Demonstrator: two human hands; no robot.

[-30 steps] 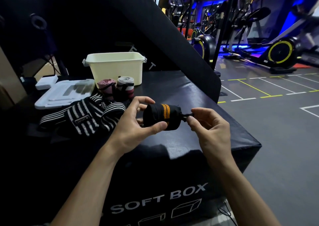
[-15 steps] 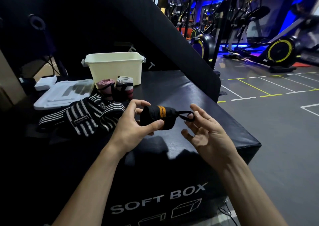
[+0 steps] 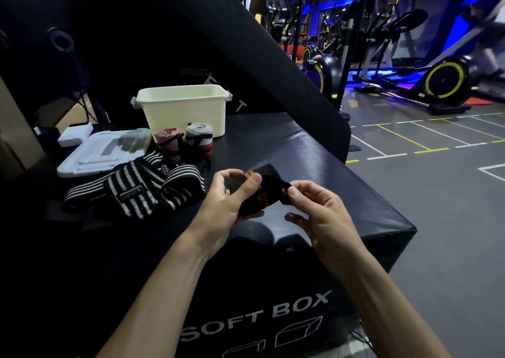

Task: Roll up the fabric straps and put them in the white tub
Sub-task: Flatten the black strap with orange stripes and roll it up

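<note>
Flanking tub (image 3: 188, 112): pink roll (image 3: 168, 142), grey roll (image 3: 199, 139) (lid (image 3: 103, 150) leftward)

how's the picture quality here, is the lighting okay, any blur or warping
Head view: dim overall, blue glow behind; the black-and-orange strap between left hand and right hand nearly merges with the dark box top; white tub stands out; wide-angle bending and blur at right edge.

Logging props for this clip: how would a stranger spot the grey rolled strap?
Find the white tub on the black soft box. Two rolled straps stand against its front; the grey rolled strap is the right one, grey-topped, unlike the pink rolled strap beside it.
</note>
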